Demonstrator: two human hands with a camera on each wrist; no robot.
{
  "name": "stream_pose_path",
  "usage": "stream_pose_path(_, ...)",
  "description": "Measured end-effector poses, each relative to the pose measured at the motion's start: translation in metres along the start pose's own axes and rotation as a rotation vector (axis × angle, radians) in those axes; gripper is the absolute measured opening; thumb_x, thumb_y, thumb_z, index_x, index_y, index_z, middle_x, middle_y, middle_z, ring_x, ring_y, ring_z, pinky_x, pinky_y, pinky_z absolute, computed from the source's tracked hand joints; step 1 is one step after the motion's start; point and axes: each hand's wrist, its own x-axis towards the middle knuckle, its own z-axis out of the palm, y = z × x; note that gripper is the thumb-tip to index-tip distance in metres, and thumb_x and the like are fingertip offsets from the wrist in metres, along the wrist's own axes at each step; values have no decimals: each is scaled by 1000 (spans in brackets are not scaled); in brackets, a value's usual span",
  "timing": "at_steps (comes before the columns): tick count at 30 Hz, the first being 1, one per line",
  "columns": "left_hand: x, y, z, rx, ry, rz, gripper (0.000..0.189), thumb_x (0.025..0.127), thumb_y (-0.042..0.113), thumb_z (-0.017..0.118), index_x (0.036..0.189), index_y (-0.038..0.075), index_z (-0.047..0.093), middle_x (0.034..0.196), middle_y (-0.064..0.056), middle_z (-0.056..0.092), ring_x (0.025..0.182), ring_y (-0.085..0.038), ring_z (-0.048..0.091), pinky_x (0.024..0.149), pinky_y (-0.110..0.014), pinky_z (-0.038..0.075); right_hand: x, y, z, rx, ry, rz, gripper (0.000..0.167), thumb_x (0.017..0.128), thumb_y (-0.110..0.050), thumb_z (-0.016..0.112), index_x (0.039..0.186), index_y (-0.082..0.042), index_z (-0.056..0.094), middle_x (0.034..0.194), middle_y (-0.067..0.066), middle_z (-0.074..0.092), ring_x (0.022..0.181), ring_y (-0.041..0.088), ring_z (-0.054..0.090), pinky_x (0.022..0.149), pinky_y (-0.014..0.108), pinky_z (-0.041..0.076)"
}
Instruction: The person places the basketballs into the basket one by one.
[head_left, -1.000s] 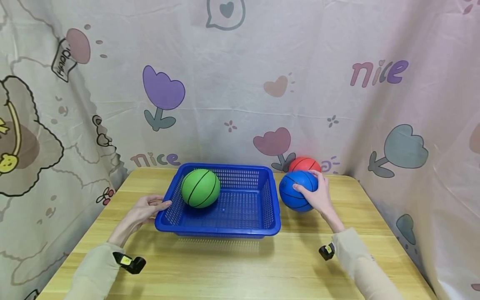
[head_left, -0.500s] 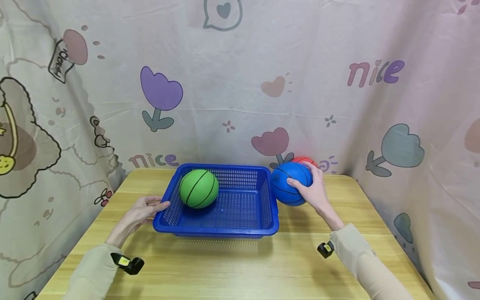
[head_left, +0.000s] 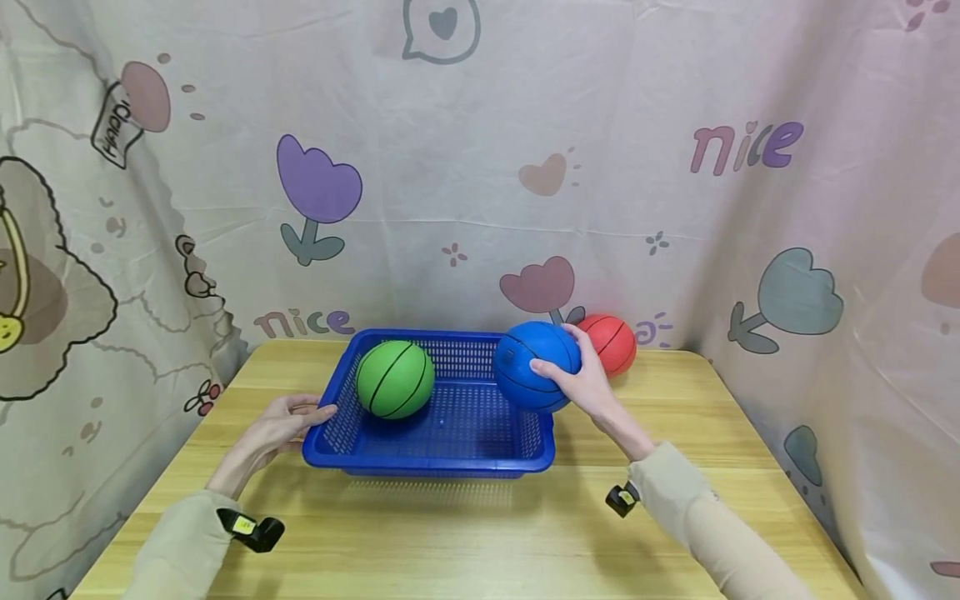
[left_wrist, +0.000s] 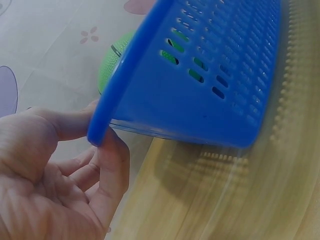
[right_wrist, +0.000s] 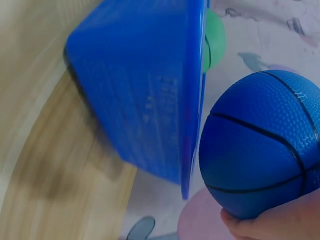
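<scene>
A blue plastic basket (head_left: 420, 463) with perforated walls stands on the table, and a green ball (head_left: 395, 379) lies in its left part. My left hand (head_left: 283, 427) pinches the basket's left rim, thumb on top and fingers underneath, as the left wrist view shows close up. My right hand (head_left: 588, 379) grips a small blue basketball (head_left: 528, 367) from its right side. That ball is held up over the basket's right end, overlapping the rim in the head view. In the right wrist view the blue ball (right_wrist: 265, 140) hangs beside the basket's rim.
A red ball (head_left: 613, 346) sits on the wooden table (head_left: 450, 542) at the back right, behind my right hand and partly covered by it. A patterned cloth (head_left: 450, 167) hangs along the table's back and both sides.
My right hand has lifted the blue basketball and carried it left, from beside the basket to over its right end. More of the red ball shows. My left hand keeps its hold on the rim.
</scene>
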Motion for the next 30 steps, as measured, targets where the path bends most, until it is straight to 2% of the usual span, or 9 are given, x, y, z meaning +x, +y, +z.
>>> stream_pose_path(8, 1, -1, -1, 3, -5, 2, 79, 102, 34, 59, 152, -14, 21, 150, -37, 40, 89, -11, 72, 80, -35, 62, -1, -7, 27, 64, -102, 29, 80, 86, -37, 74, 153, -25, 32, 157, 15, 35, 139, 43, 41, 110, 63, 43)
stream_pose_path(16, 1, -2, -1, 9, 4, 2, 78, 102, 33, 60, 151, -14, 23, 145, -35, 47, 87, -12, 72, 79, -36, 62, -5, -14, 52, 83, -174, 68, 82, 82, -41, 80, 150, -32, 36, 156, 14, 36, 136, 43, 45, 109, 64, 43)
stream_pose_path(20, 1, -1, -1, 6, -2, 6, 79, 102, 34, 59, 151, -14, 21, 148, -36, 43, 88, -12, 72, 79, -35, 62, -4, -17, 60, 92, -185, 82, 82, 80, -45, 82, 149, -32, 38, 155, 12, 37, 136, 41, 45, 109, 63, 43)
stream_pose_path(27, 1, -1, 0, -3, -2, 9, 76, 102, 33, 60, 151, -14, 24, 144, -34, 49, 87, -12, 73, 79, -36, 63, -3, -19, 71, 123, -192, 147, 81, 80, -47, 80, 148, -32, 39, 154, 12, 38, 133, 39, 47, 108, 61, 44)
stream_pose_path(30, 0, 0, 0, -5, -3, 7, 76, 102, 33, 60, 151, -14, 24, 146, -35, 47, 89, -12, 73, 80, -36, 63, -3, -17, 76, 128, -201, 164, 82, 80, -48, 81, 148, -31, 39, 153, 12, 39, 133, 38, 47, 108, 60, 45)
